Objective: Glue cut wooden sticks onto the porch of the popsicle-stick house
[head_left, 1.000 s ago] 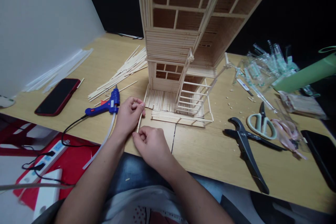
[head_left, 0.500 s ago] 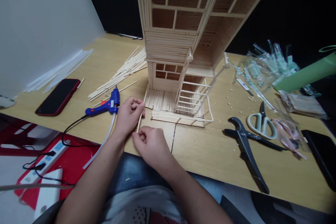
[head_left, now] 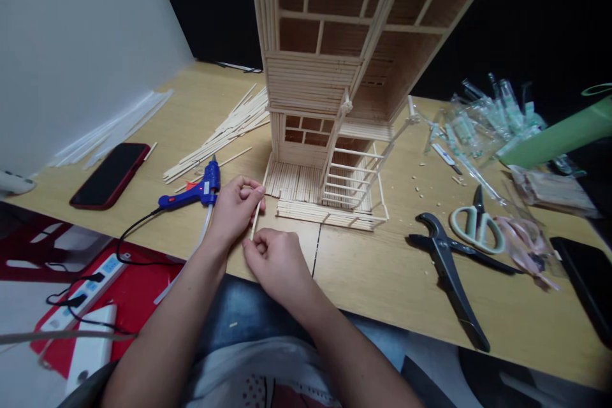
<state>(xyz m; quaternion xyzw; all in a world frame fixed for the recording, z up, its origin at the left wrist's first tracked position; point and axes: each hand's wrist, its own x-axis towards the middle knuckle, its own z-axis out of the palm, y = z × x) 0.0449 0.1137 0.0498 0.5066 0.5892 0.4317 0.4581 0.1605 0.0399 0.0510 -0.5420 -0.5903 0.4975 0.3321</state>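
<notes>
Between my two hands runs a thin wooden stick (head_left: 255, 222), slanting along the front left of the model. My left hand (head_left: 235, 207) pinches its upper part between thumb and fingers. At its lower end, my right hand (head_left: 276, 259) is closed on it with thumb and forefinger. Just beyond them stands a house model (head_left: 313, 70) built of wooden sticks, with window frames, a small ladder and a stick deck (head_left: 296, 180). Left of my left hand lies a blue hot glue gun (head_left: 203, 188) with a glue stick trailing from its back.
Loose sticks (head_left: 224, 131) lie behind the glue gun, with a red-cased phone (head_left: 112, 175) farther left. On the right are black cutters (head_left: 449, 274), scissors (head_left: 477, 226), a pink ribbon (head_left: 523, 242), a green cylinder (head_left: 557, 134) and a black phone (head_left: 586, 284). A power strip (head_left: 86, 290) sits below the table edge.
Both hands keep their hold on the stick in almost the same place. The view has shifted very slightly; nothing else visibly moved.
</notes>
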